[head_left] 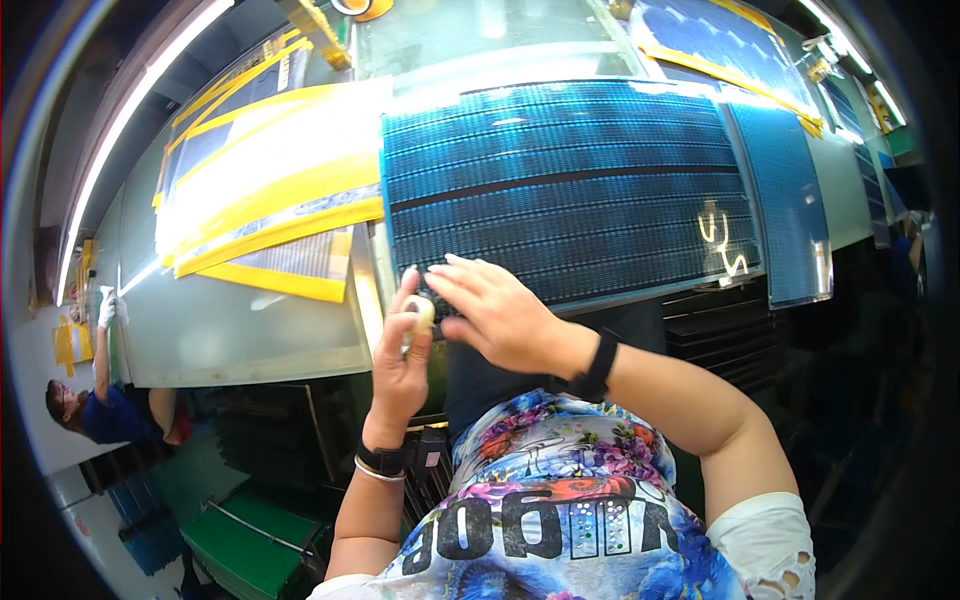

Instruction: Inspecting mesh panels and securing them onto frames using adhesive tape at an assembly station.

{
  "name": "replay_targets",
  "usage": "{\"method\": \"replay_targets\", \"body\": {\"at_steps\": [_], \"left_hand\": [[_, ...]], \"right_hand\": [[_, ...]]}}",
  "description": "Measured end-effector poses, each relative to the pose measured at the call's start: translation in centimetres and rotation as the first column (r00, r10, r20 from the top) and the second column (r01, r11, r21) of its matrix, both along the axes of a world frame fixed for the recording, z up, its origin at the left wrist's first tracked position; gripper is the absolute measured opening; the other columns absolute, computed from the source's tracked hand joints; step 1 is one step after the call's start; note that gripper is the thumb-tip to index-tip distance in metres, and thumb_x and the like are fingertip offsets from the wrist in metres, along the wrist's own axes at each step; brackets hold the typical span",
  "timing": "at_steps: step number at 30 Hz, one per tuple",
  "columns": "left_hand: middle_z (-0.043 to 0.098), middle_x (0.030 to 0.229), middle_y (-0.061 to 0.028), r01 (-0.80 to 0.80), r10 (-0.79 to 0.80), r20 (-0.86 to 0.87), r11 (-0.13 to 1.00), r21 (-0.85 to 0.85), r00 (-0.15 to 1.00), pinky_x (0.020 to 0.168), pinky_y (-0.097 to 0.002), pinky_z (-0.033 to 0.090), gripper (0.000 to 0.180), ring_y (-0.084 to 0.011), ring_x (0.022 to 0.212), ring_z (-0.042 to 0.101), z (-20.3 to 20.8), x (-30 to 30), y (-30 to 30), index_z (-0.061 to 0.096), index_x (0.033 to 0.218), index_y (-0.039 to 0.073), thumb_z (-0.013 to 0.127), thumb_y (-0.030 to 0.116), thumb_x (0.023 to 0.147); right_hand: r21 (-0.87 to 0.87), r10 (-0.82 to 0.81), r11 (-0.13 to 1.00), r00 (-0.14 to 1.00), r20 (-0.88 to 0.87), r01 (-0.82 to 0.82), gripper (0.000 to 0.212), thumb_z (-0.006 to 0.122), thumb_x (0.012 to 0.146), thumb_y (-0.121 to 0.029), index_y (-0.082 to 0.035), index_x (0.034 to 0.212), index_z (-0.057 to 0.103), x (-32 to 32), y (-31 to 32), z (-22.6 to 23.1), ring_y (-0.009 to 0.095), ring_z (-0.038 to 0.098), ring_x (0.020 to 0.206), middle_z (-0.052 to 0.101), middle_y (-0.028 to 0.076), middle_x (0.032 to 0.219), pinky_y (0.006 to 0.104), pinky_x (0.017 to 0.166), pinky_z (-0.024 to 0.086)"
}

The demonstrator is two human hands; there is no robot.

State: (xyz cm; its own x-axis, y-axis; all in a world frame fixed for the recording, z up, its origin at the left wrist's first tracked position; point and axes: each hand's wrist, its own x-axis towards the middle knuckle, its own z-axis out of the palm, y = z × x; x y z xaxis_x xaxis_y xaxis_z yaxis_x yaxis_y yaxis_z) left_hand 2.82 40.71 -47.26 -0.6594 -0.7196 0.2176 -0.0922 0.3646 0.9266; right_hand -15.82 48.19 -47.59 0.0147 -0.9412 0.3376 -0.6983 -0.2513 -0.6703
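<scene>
At the near left corner of a dark blue, finely striped panel (560, 190), my left hand (400, 365) grips a small pale roll of tape (424, 310) between thumb and fingers. Close beside it, my right hand (505, 310) is palm down with its fingers stretched toward the roll and the panel's left edge. Whether its fingertips touch the tape or the panel, I cannot tell. The right hand holds nothing that shows.
A narrower blue panel (785, 190) lies right of the large one. Left are clear sheets edged with yellow tape (290, 235) on a glass-topped table (250, 345). Another yellow-edged sheet (715, 40) lies far right. A co-worker (110, 415) is at the far left, near a green box (245, 545).
</scene>
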Motion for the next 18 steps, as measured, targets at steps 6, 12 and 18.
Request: {"method": "replay_targets", "body": {"at_steps": [6, 12, 18], "left_hand": [[0.047, 0.147, -0.024, 0.062, 0.049, 0.285, 0.928, -0.367, 0.957, 0.118, -0.0496, 0.022, 0.009, -0.0407, 0.144, 0.035, -2.1, -0.7, 0.0, 0.057, 0.099, 0.003, 0.059, 0.012, 0.098], [0.048, 0.147, -0.0233, -0.002, 0.177, 0.419, 0.923, -0.385, 0.891, 0.118, -0.0504, 0.021, 0.011, -0.0389, 0.144, 0.036, -1.8, 0.4, 0.3, 0.052, 0.099, 0.005, 0.051, 0.015, 0.102], [0.057, 0.137, -0.0248, -0.009, 0.123, 0.216, 0.886, -0.464, 0.969, 0.119, -0.0495, 0.021, 0.015, -0.0387, 0.138, 0.046, 0.2, -2.7, 2.3, 0.043, 0.099, 0.007, 0.041, 0.019, 0.106]], "right_hand": [[0.138, -0.357, 0.867, 0.791, -0.497, 0.478, 0.077, 0.067, 0.087, -0.033, 0.0, 0.149, 0.037, -13.0, 14.9, -1.3, 0.035, 0.025, 0.149, 0.031, 0.017, 0.159, 0.0561, 0.12, 0.016], [0.198, -0.599, 0.414, 0.43, -0.675, 0.888, 0.07, 0.034, 0.104, -0.05, -0.001, 0.154, 0.028, -23.2, 25.9, -1.3, 0.035, 0.019, 0.151, 0.024, 0.018, 0.161, 0.0571, 0.12, 0.01], [0.118, -0.571, 0.702, 0.654, -0.496, 0.702, 0.064, 0.044, 0.1, -0.05, -0.007, 0.148, 0.044, -18.7, 21.9, 0.5, 0.038, 0.021, 0.15, 0.029, 0.017, 0.16, 0.0584, 0.119, 0.012]]}}
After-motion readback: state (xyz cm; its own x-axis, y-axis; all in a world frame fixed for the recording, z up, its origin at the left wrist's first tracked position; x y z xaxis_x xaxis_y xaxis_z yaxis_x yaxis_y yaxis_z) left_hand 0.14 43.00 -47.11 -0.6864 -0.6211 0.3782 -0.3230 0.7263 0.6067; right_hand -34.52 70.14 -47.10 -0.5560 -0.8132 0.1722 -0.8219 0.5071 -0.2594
